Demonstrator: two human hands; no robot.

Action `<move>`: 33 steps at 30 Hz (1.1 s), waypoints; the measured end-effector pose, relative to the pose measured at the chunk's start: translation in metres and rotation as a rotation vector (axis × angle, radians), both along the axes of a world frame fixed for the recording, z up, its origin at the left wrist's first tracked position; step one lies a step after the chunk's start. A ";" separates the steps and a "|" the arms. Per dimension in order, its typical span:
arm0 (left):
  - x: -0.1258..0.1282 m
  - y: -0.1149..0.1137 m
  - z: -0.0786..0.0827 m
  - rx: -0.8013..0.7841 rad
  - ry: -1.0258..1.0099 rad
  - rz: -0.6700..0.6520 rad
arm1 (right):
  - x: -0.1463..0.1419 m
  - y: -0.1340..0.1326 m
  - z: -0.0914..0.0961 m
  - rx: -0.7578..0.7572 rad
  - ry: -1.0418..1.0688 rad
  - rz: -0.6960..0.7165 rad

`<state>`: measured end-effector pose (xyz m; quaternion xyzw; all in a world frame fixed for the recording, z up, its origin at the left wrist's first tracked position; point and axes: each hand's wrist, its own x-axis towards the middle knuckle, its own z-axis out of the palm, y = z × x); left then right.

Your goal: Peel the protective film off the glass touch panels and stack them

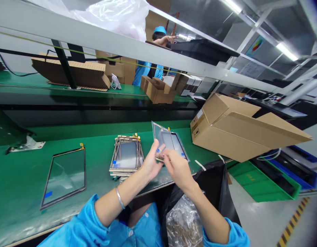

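The glass panel is thin and clear, with a dark rim and small blue tabs. It is held tilted above the green counter, just right of a stack of panels. The left hand is closed around its near edge. The right hand, fingers curled, pinches the same lower edge.

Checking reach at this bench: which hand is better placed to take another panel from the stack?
Left, probably. The left hand lies just beside the stack; the right hand is farther from it, toward the cardboard box. Both grip the held panel, so one must let go.
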<state>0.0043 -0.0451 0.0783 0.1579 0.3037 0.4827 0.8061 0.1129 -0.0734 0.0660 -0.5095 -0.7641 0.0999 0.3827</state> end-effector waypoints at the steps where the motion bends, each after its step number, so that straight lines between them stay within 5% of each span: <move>1: -0.002 0.000 -0.004 0.015 0.010 -0.008 | 0.005 0.008 0.000 -0.093 0.223 -0.006; 5: -0.024 -0.007 -0.022 0.061 0.046 -0.089 | 0.061 0.051 0.009 -0.285 1.013 -0.202; 9: -0.067 -0.028 -0.038 0.090 0.083 -0.142 | 0.147 0.071 0.023 -0.141 1.169 -0.408; 12: -0.089 -0.045 -0.048 0.084 0.118 -0.180 | 0.170 0.064 0.017 -0.073 1.214 -0.473; 17: -0.088 -0.060 -0.056 0.071 0.207 -0.184 | 0.101 0.046 -0.005 -0.232 1.202 -0.315; 22: -0.088 -0.064 -0.064 0.170 0.351 -0.098 | 0.038 0.029 0.011 -0.457 1.193 -0.040; 28: -0.100 -0.057 -0.067 0.416 0.528 -0.202 | 0.028 0.014 0.027 -0.476 1.275 0.043; 33: -0.093 -0.064 -0.054 0.472 0.576 -0.005 | 0.033 0.019 0.024 -0.655 1.475 0.132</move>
